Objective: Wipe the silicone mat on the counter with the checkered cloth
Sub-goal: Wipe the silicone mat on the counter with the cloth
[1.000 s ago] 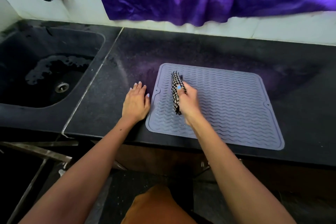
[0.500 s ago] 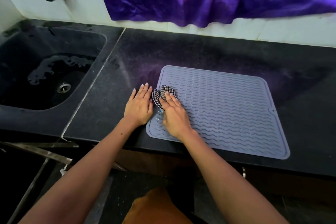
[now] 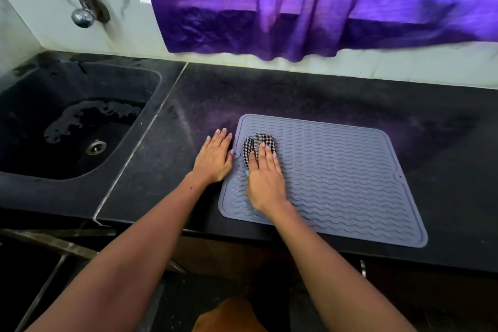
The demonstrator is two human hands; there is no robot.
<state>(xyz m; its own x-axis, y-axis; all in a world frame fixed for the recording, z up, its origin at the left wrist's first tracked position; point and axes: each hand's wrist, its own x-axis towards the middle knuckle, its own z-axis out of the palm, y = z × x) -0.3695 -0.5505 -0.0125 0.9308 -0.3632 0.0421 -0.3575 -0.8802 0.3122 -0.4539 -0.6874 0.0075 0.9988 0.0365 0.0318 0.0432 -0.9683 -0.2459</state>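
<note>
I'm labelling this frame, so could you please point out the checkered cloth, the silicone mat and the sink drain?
checkered cloth (image 3: 259, 140): head view, bunched part beyond the fingertips.
silicone mat (image 3: 342, 180): head view, bare wavy centre.
sink drain (image 3: 96, 147): head view, metal ring in the basin floor.

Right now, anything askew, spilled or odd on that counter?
Mildly. The grey ribbed silicone mat lies skewed to the black stone counter edge, and the black-and-white checkered cloth is bunched, not flat, under the right hand. Water pools in the black sink.
</note>
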